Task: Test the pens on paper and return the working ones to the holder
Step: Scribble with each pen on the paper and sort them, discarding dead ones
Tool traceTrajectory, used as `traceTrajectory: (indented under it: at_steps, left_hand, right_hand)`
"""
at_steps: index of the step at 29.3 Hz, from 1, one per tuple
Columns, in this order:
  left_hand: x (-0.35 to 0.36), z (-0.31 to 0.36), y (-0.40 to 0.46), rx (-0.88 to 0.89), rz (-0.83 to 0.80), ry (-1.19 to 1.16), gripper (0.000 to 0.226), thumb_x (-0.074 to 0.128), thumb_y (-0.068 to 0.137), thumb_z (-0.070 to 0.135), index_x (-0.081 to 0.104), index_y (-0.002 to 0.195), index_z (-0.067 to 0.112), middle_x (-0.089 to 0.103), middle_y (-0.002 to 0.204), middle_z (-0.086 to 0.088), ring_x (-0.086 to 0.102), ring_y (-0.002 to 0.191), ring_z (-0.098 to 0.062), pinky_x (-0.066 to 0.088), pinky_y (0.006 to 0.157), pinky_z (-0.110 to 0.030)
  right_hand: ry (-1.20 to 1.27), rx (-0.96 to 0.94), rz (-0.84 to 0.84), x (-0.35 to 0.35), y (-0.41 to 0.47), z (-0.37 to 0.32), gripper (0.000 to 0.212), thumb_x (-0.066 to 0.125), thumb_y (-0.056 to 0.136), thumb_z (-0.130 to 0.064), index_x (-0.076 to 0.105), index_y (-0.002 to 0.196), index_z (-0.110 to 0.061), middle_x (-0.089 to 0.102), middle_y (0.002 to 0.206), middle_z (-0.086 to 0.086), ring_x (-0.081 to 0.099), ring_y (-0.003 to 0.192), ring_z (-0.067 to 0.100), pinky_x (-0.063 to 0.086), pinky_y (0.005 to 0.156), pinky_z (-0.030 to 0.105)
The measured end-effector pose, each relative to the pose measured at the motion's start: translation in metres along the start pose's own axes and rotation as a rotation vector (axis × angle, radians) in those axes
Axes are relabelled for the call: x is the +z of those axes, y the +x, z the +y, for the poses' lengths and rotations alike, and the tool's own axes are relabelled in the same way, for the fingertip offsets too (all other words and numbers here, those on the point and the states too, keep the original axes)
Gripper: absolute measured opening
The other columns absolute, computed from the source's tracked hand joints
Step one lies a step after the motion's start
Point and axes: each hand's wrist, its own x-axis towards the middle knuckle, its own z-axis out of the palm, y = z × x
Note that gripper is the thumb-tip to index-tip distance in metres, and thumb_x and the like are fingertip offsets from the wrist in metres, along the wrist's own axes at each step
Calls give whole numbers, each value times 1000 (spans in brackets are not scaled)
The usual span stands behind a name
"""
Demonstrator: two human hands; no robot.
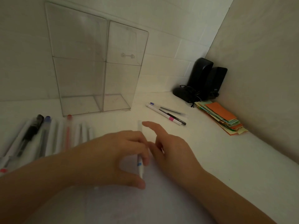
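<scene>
Head view shows the left hand (113, 152) pinching one white pen with a blue band (140, 164) between fingers and thumb over the white desk (226, 167), the right hand (168, 149) just beside it with fingers loosely spread. One clear holder (97, 65) stands behind with four compartments. Roughly eight blurred pens (48, 138) lie at left, two pens (166, 114) at right, near two black speakers (207, 78) and one stack of coloured paper slips (223, 117).

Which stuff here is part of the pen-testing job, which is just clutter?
Job: pen with blue band in left hand; right hand; row of pens; two pens; clear holder; paper.
Clutter: black speakers; coloured paper slips.
</scene>
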Motion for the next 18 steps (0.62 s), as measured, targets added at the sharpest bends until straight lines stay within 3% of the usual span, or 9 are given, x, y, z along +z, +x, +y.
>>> traceTrajectory:
  at_steps: [3, 6, 9, 13, 18]
  left_hand:
    - [-10, -13, -4, -104, -22, 134, 41, 47, 57, 82, 52, 76, 45, 52, 90, 25, 44, 93, 4, 41, 78, -19]
    - [-17, -18, -7, -157, -94, 171, 39, 49, 56, 79, 53, 69, 42, 55, 83, 21, 41, 92, 2, 39, 78, -18]
    - [-18, -21, -10, -138, -94, 190, 55, 35, 59, 85, 53, 64, 34, 54, 74, 18, 39, 88, 7, 27, 76, -9]
    - [-14, -21, -14, -188, -62, 254, 77, 10, 55, 91, 48, 62, 24, 51, 66, 6, 46, 74, -3, 31, 62, -12]
    - [-9, -24, -12, -165, -39, 275, 59, 14, 62, 86, 41, 56, 34, 45, 61, 11, 42, 66, -1, 33, 64, -16]
  right_hand:
    - [-34, 101, 34, -9, 0, 12, 36, 46, 94, -28, 42, 128, -41, 55, 80, -10, 49, 72, 3, 42, 72, 17]
    - [-75, 205, 40, -20, 8, 33, 24, 50, 92, -31, 56, 115, -35, 52, 93, -14, 44, 81, -1, 34, 74, 11]
    - [-174, 267, -26, -27, 28, 52, 32, 50, 92, -35, 52, 123, -27, 49, 121, -2, 42, 109, 11, 33, 90, 23]
    - [-287, 310, -58, -21, 65, 71, 47, 44, 93, -44, 41, 134, -23, 43, 136, 3, 37, 123, 21, 31, 100, 32]
    - [-275, 364, -134, 2, 93, 85, 47, 37, 95, -44, 37, 137, -23, 39, 140, 5, 36, 127, 24, 28, 104, 40]
